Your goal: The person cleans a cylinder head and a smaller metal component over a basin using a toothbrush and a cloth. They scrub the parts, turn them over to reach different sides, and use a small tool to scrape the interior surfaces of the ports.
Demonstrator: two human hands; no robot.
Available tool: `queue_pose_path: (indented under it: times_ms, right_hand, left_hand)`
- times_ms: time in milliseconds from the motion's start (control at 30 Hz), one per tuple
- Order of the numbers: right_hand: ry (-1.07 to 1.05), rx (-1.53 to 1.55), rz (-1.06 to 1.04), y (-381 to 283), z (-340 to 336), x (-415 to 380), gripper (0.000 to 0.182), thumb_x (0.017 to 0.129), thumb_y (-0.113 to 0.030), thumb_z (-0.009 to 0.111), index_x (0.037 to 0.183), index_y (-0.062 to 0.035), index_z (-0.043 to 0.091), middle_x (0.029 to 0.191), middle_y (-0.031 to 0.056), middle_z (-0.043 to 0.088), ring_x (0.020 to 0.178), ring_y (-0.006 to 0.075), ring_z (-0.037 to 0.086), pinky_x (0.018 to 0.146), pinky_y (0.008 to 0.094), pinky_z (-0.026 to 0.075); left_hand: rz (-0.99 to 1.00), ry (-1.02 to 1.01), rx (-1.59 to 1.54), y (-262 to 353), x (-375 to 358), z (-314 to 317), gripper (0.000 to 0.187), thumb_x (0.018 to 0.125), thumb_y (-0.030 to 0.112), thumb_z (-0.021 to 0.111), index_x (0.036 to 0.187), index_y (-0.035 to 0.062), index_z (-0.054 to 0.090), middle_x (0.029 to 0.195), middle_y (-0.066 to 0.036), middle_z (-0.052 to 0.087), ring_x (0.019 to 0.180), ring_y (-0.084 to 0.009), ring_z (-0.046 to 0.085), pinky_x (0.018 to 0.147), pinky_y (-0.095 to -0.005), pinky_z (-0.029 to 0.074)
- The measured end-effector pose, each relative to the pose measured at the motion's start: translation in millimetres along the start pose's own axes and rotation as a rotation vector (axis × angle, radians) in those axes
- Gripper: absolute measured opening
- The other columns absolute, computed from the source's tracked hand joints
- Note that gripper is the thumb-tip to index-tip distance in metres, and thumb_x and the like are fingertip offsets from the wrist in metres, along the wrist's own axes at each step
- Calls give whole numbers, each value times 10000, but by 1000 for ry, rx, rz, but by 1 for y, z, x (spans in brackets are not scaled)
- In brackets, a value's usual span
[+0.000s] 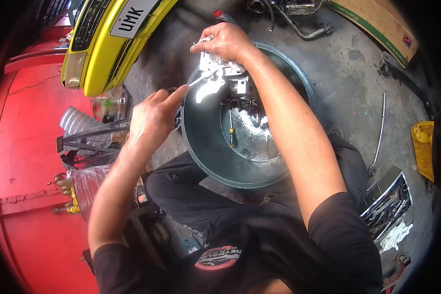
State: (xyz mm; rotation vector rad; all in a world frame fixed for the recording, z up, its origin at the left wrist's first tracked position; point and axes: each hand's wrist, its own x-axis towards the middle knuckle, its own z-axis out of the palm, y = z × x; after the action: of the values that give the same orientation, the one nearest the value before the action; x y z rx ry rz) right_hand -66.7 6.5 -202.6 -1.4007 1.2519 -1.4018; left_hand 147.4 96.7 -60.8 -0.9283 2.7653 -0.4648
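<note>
My left hand is closed around a slim tool with a pale shaft; its handle is hidden in the fist. The tip of the shaft reaches a bright, glare-washed metal part with cut-outs. Above it, my right hand grips the upper end of this part over the far rim of a round dark tub. Inside the tub sits a dark machine part with a block-like top. A screwdriver with a yellow handle leans nearby, and shiny liquid covers part of the bottom.
A yellow car bumper juts in at the upper left. A ratchet with a long bar lies on the floor to the right, near a tray of tools. A cardboard box and metal pipes are at the back.
</note>
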Motion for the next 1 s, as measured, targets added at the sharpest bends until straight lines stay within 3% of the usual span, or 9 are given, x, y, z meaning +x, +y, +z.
queue_pose_path:
  times_ms: [67, 167, 333, 467, 567, 600, 733, 933, 1000]
  right_hand:
    - [19, -20, -19, -3, -2, -5, 397, 716, -429, 829, 876, -73, 752, 766, 76, 719, 713, 168, 682, 686, 305, 522]
    - [18, -12, -33, -2, -4, -5, 410, 714, -435, 830, 878, -69, 751, 765, 78, 718, 720, 173, 682, 690, 306, 522]
    - [36, -40, -60, -2, -4, -6, 421, 712, -438, 831, 871, -57, 746, 760, 85, 713, 711, 180, 677, 685, 308, 520]
    - [-5, 8, -19, -3, -5, -7, 426, 705, -443, 833, 854, -55, 742, 747, 86, 707, 693, 178, 668, 673, 312, 514]
    - [-18, -2, -1, -7, -9, -10, 428, 698, -448, 836, 841, -55, 743, 737, 84, 705, 689, 176, 666, 669, 310, 511]
    - [-16, -10, 5, -9, -12, -11, 429, 695, -449, 837, 838, -56, 744, 734, 83, 705, 689, 176, 667, 668, 309, 510]
    - [-41, 7, -1, -11, -15, -14, 421, 701, -442, 833, 854, -58, 750, 747, 88, 711, 703, 180, 674, 684, 305, 515]
    - [18, -8, -15, -9, -4, -6, 461, 697, -473, 830, 901, -67, 749, 786, 103, 718, 718, 185, 681, 689, 311, 520]
    - [8, -13, -8, -8, -5, -6, 472, 693, -481, 830, 895, -63, 748, 782, 103, 717, 719, 187, 681, 691, 314, 522]
  left_hand:
    - [184, -54, 88, -10, 16, 2, 525, 748, 50, 623, 1256, 180, 600, 806, -58, 553, 790, -249, 620, 620, -371, 530]
    - [437, -91, 278, -23, 37, -13, 497, 760, 87, 637, 1251, 156, 609, 807, -47, 547, 787, -230, 606, 611, -357, 525]
    - [826, 45, 527, -51, 70, -20, 420, 822, 200, 598, 1238, 152, 626, 829, 1, 520, 793, -170, 540, 653, -297, 471]
    - [785, -49, 584, -47, 81, -20, 392, 831, 207, 597, 1220, 178, 641, 835, -25, 539, 796, -191, 575, 640, -326, 493]
    - [461, -445, 609, -43, 87, -9, 395, 836, 209, 595, 1227, 181, 643, 857, -61, 559, 809, -225, 619, 641, -362, 524]
    - [534, -480, 586, -44, 85, -11, 401, 853, 200, 587, 1250, 206, 641, 866, -88, 567, 823, -248, 644, 652, -385, 544]
    - [514, -410, 475, -21, 70, -22, 477, 857, 136, 568, 1323, 239, 567, 873, -101, 546, 801, -251, 615, 614, -368, 534]
    - [585, -252, 376, -28, 60, -21, 560, 825, 105, 585, 1376, 135, 490, 871, -95, 538, 779, -244, 592, 569, -361, 534]
    - [689, -158, 362, -39, 61, -17, 502, 807, 140, 613, 1302, 88, 545, 823, -73, 549, 773, -217, 595, 563, -332, 529]
